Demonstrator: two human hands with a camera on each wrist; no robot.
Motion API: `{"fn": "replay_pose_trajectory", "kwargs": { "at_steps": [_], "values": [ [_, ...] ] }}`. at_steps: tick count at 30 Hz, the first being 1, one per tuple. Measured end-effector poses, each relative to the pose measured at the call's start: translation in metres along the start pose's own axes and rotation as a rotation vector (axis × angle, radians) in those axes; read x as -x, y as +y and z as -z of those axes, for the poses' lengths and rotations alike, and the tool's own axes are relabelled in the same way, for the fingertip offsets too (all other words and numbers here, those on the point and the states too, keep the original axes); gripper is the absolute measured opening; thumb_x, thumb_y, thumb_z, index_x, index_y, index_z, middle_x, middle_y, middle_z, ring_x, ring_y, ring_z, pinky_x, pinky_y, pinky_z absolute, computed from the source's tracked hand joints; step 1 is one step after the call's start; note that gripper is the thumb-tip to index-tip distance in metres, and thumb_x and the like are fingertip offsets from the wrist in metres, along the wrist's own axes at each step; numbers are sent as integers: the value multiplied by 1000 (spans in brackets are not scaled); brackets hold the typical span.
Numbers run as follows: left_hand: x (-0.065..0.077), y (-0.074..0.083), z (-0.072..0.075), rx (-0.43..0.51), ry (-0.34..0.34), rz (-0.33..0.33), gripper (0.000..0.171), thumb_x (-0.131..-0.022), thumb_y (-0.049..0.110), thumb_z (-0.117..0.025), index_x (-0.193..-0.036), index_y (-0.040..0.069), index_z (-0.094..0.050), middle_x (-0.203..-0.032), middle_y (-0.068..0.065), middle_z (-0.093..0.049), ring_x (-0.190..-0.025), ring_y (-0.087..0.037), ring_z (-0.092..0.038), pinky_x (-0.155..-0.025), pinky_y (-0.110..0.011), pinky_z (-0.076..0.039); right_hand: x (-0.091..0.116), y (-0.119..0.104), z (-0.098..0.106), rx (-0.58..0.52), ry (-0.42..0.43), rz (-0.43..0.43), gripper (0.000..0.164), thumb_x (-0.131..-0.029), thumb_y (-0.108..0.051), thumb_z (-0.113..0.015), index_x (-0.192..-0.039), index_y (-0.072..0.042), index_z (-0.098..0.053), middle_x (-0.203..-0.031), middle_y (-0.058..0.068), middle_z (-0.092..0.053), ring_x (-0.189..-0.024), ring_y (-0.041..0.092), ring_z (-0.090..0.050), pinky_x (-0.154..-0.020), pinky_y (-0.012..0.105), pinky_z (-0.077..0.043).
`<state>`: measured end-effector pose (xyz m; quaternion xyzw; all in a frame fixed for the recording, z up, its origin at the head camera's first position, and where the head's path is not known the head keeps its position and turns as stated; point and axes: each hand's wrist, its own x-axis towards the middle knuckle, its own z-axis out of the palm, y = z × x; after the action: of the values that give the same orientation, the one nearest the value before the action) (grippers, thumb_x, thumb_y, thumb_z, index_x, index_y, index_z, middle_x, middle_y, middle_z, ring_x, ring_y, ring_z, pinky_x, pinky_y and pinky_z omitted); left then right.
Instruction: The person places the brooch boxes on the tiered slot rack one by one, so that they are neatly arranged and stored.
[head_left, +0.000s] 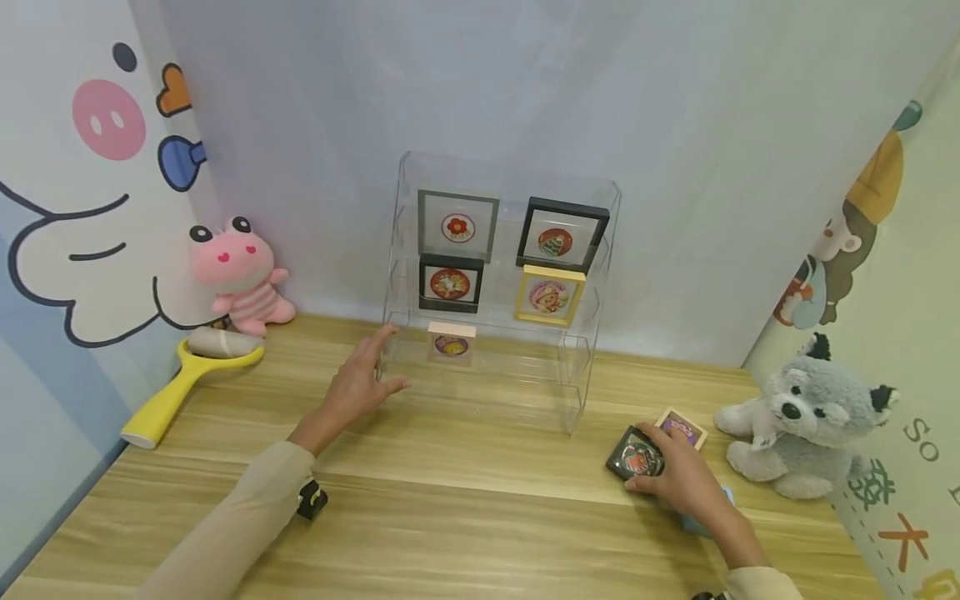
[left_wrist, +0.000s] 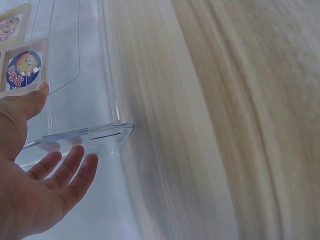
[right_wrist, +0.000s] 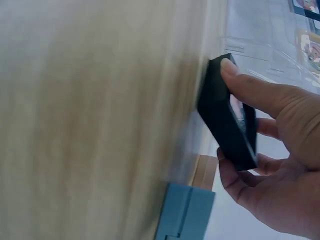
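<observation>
Right hand [head_left: 678,479] pinching square black frame [head_left: 636,456]

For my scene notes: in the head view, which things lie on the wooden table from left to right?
Yellow roller → pink frog plush → left hand → clear display stand → black frame under right hand → grey husky plush.

— What sort of place is this looking like?

— A child's play corner — cartoon wall panels [head_left: 82,208] are surrounding a wooden table [head_left: 465,508], plush toys [head_left: 806,425] are sitting about, and a clear display stand [head_left: 495,292] is showing framed badges.
</observation>
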<state>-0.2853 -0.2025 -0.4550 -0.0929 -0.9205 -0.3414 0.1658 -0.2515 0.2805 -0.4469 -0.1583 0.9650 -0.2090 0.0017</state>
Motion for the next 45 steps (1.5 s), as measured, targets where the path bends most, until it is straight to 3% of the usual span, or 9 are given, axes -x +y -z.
{"fn": "replay_pose_trajectory", "kwargs": {
  "at_steps": [3,7,14,20,30,37,45],
  "values": [
    [0,0,1,-2,-4,3,84,-82,22,-83,-149,16,-33,-125,-25,-53,-95,-34,-57,-72,-51,-52,-1,-1,-3,17,42,10,88,-68,-30,-91,-141,-1,-51,-112,24,-50,-90,27,-54,-77,47,-51],
    [-1,1,1,0,-11,9,85,-82,22,-83,-150,16,-33,-124,-25,-53,-94,-34,-57,-72,-50,-52,-1,-1,-7,11,65,16,87,-68,-25,-92,-142,-5,-51,-108,23,-47,-86,26,-50,-72,41,-49],
    [0,2,2,8,-17,17,86,-81,20,-84,-150,16,-34,-118,-24,-54,-89,-31,-54,-69,-47,-51,1,-1,-10,-16,74,8,83,-72,-11,-88,-144,-10,-48,-110,30,-48,-87,30,-54,-71,43,-50],
    [-1,2,2,11,-13,18,85,-81,19,-84,-149,16,-33,-113,-24,-54,-86,-28,-51,-67,-43,-47,2,-2,-7,-84,85,4,77,-74,1,-83,-142,-10,-50,-107,26,-53,-80,22,-52,-65,28,-46],
    [0,2,1,9,-10,17,85,-81,19,-84,-149,17,-33,-115,-25,-54,-86,-29,-52,-66,-43,-48,4,-5,2,-104,142,109,68,-77,8,-77,-139,-7,-52,-108,20,-60,-81,18,-54,-64,24,-48],
    [-1,1,1,5,-20,25,86,-81,19,-84,-149,18,-33,-114,-24,-53,-87,-29,-53,-65,-42,-48,-5,-16,16,-149,291,250,61,-79,17,-72,-134,-3,-54,-92,12,-56,-76,14,-57,-61,20,-53],
    [-2,1,1,3,-21,23,86,-81,19,-84,-150,18,-32,-116,-23,-54,-88,-30,-54,-66,-44,-49,-26,-44,41,-148,418,339,58,-82,17,-70,-135,-1,-54,-103,20,-60,-80,25,-63,-66,20,-56]
  ]
}}
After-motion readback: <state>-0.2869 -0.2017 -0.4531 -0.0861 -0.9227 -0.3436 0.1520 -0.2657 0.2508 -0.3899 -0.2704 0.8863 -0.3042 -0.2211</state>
